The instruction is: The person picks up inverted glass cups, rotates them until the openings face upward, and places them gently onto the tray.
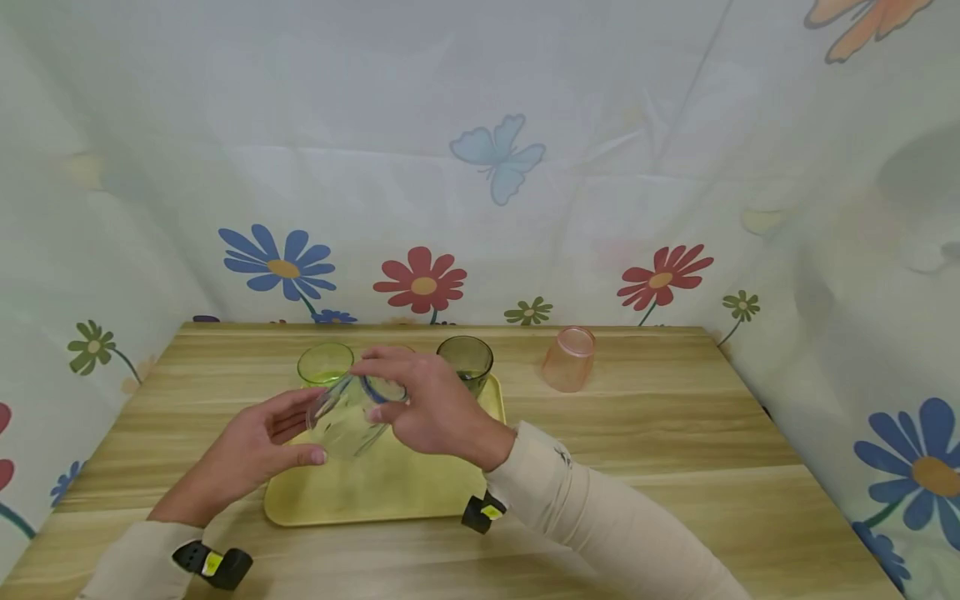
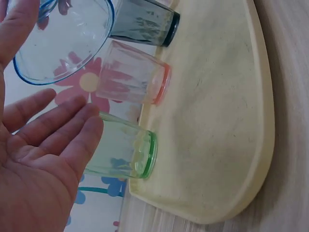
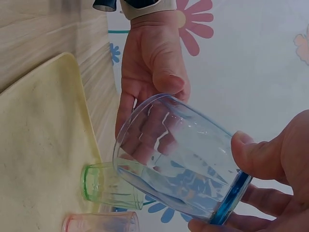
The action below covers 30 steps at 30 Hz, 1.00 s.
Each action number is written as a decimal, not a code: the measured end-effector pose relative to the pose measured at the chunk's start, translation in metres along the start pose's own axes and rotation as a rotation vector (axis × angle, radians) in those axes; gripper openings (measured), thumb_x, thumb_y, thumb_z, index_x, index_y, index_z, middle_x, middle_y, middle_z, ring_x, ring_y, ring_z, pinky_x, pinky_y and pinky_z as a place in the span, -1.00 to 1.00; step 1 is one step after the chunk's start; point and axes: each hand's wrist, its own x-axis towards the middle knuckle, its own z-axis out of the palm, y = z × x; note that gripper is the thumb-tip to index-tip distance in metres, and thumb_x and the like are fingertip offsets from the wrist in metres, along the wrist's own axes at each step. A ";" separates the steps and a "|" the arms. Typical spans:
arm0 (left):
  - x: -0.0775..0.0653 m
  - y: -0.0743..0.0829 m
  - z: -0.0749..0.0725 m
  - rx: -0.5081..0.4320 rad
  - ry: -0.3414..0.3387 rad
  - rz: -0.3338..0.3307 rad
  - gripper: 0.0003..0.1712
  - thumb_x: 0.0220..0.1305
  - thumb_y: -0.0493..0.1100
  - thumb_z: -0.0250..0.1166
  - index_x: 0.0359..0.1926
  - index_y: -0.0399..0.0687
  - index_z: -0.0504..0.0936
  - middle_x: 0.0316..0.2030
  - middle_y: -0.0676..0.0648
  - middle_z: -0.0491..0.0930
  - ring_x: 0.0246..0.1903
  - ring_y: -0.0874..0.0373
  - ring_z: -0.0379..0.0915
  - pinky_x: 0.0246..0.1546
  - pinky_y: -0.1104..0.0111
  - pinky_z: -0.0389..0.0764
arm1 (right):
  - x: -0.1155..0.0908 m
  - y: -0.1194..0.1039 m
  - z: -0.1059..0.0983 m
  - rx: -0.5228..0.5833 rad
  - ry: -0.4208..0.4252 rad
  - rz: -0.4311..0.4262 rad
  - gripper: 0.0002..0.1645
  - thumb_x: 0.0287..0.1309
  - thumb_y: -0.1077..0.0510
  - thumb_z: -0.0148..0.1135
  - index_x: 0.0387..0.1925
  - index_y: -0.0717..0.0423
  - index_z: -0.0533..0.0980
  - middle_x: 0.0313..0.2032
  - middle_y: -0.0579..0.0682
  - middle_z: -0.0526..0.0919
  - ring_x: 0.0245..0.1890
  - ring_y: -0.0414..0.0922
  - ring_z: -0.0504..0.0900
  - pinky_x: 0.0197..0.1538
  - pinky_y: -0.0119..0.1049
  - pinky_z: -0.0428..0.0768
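My right hand (image 1: 442,408) grips a clear bluish drinking glass (image 3: 178,159) by its thick blue base, thumb on one side and fingers on the other. The glass is tilted on its side above the tray, its wide rim toward my left hand (image 1: 255,446). That left hand is spread, palm facing the glass, fingers and thumb right beside the rim. Beyond the hands, a green glass (image 2: 125,150), a pink glass (image 2: 135,75) and a dark grey glass (image 2: 145,21) stand upright in a row along the tray's far side.
The yellow tray (image 1: 375,492) lies on a wood-patterned table (image 1: 637,450). An upside-down pink glass (image 1: 570,360) stands at the back right, off the tray. Behind the table hangs a white curtain (image 1: 360,192) printed with flowers and butterflies.
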 end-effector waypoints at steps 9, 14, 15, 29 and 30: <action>0.000 0.005 0.005 -0.084 0.025 0.056 -0.03 0.27 -0.18 0.51 0.59 -0.19 0.21 0.41 -0.41 0.41 0.28 0.30 0.52 0.12 0.71 0.53 | -0.003 0.002 0.003 0.103 0.094 -0.011 -0.44 0.29 0.26 0.40 0.31 0.01 0.60 0.36 -0.02 0.61 0.43 -0.11 0.53 0.37 -0.18 0.62; 0.000 0.009 0.006 -0.166 0.035 0.056 -0.06 0.30 -0.22 0.48 0.58 -0.21 0.21 0.43 -0.43 0.36 0.13 0.62 0.47 0.09 0.67 0.57 | -0.005 0.005 0.004 0.183 0.126 0.007 -0.44 0.29 0.28 0.39 0.32 0.05 0.59 0.37 0.00 0.60 0.47 -0.11 0.49 0.29 -0.28 0.64; 0.000 0.010 0.006 -0.180 0.038 0.055 -0.07 0.30 -0.23 0.48 0.58 -0.23 0.22 0.43 -0.43 0.37 0.13 0.59 0.49 0.09 0.64 0.60 | -0.005 0.005 0.004 0.200 0.129 0.013 -0.44 0.29 0.28 0.39 0.32 0.06 0.59 0.37 0.00 0.59 0.48 -0.10 0.48 0.20 -0.32 0.66; 0.002 0.012 0.004 -0.238 0.118 0.057 -0.19 0.29 -0.25 0.48 0.50 -0.24 0.38 0.11 0.28 0.68 0.06 0.42 0.66 0.01 0.55 0.71 | -0.006 0.011 0.007 0.207 0.138 -0.023 -0.42 0.32 0.25 0.38 0.36 0.04 0.54 0.43 0.00 0.52 0.35 -0.05 0.59 0.21 -0.31 0.70; 0.002 0.012 0.004 -0.233 0.121 0.051 -0.19 0.29 -0.24 0.48 0.50 -0.24 0.38 0.12 0.24 0.68 0.06 0.42 0.66 0.00 0.54 0.71 | -0.006 0.011 0.007 0.184 0.135 -0.029 -0.41 0.33 0.24 0.37 0.37 0.04 0.53 0.43 0.01 0.52 0.37 -0.05 0.58 0.24 -0.28 0.69</action>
